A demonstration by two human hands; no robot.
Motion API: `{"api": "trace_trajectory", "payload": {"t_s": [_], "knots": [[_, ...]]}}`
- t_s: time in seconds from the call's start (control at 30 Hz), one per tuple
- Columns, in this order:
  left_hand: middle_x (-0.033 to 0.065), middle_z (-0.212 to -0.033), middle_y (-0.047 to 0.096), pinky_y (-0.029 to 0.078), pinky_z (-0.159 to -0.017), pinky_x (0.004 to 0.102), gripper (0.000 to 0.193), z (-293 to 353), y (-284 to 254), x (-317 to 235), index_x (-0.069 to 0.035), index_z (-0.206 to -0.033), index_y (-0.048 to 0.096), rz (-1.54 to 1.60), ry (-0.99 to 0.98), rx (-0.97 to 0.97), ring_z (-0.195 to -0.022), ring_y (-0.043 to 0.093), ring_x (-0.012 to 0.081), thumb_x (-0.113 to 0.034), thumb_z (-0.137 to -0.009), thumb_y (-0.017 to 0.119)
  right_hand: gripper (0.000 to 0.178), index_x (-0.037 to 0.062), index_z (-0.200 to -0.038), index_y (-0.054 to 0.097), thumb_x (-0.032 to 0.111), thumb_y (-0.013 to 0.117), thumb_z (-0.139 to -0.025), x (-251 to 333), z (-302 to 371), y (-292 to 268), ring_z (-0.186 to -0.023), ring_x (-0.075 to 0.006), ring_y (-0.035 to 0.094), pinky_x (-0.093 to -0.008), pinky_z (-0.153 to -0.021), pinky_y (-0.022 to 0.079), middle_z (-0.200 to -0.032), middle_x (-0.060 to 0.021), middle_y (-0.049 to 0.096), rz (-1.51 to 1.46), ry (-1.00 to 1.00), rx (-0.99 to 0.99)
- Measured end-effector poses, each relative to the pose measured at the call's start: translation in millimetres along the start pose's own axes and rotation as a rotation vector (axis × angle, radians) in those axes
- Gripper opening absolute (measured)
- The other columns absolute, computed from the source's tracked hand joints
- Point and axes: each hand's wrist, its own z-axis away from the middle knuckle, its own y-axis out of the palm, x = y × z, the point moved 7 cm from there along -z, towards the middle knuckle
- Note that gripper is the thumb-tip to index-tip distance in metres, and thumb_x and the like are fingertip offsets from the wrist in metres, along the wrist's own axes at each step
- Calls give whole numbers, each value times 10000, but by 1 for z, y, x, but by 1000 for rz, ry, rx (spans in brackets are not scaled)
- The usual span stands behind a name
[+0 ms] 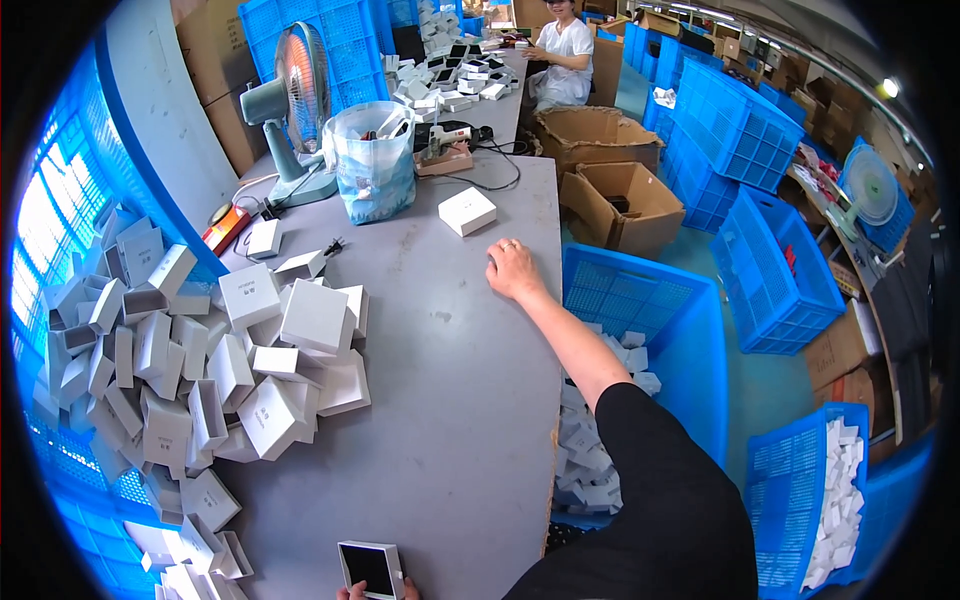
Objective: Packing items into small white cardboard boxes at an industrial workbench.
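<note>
At the bottom edge my left hand [354, 591] is closed on a shallow white box [371, 569] with a dark, flat inside. Only its fingertips show at the box's near side. My right arm reaches out over the grey table, and my right hand [513, 270] rests near the table's right edge. Its fingers are loosely bent and hold nothing I can see. Just beyond that hand, apart from it, a closed white box [467, 211] lies on the table. A big heap of white box parts [230, 370] covers the left side.
A fan [290, 120] and a plastic bag [373, 165] stand farther back, beside a glue gun [447, 135]. Right of the table is a blue crate [690, 310] holding white boxes. Open cartons [625, 200] lie beyond. Another person [563, 60] sits at the far end.
</note>
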Motion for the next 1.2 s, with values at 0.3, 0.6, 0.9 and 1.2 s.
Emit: {"api": "trace_trajectory", "payload": {"t_s": [0.3, 0.6, 0.9, 1.2], "knots": [[134, -1283, 448, 361, -1070, 410, 619, -47, 51, -21, -38, -1224, 525, 754, -70, 198, -1236, 439, 297, -336, -784, 843, 244, 71, -1021, 669, 212, 662, -822, 7, 36, -17, -1162, -330, 566, -443, -1017, 457, -1153, -137, 629, -117, 119, -14], [133, -1297, 409, 434, -969, 386, 603, -83, 39, -168, -88, -1170, 554, 898, 292, 253, -1179, 465, 281, -166, -666, 876, 238, 93, -1035, 683, 214, 652, -832, 67, 104, -41, -1171, -310, 573, -440, -1020, 453, -1184, -110, 632, -225, -13, 73], [145, -1320, 389, 437, -959, 396, 634, -5, 55, -62, -88, -1159, 546, 719, 50, 293, -1188, 465, 290, -231, -659, 909, 222, 92, -992, 682, 188, 684, -793, 70, 101, -48, -1131, -298, 589, -441, -982, 469, -1111, -91, 645, -216, -42, 1], [165, -1282, 416, 391, -1045, 424, 679, 24, 35, -71, -74, -1100, 571, 1000, 237, 414, -1225, 452, 320, -372, -576, 882, 181, 68, -1026, 695, 201, 687, -904, 146, 176, -37, -809, -142, 645, -309, -772, 528, -934, -56, 692, -1073, 167, 275]]}}
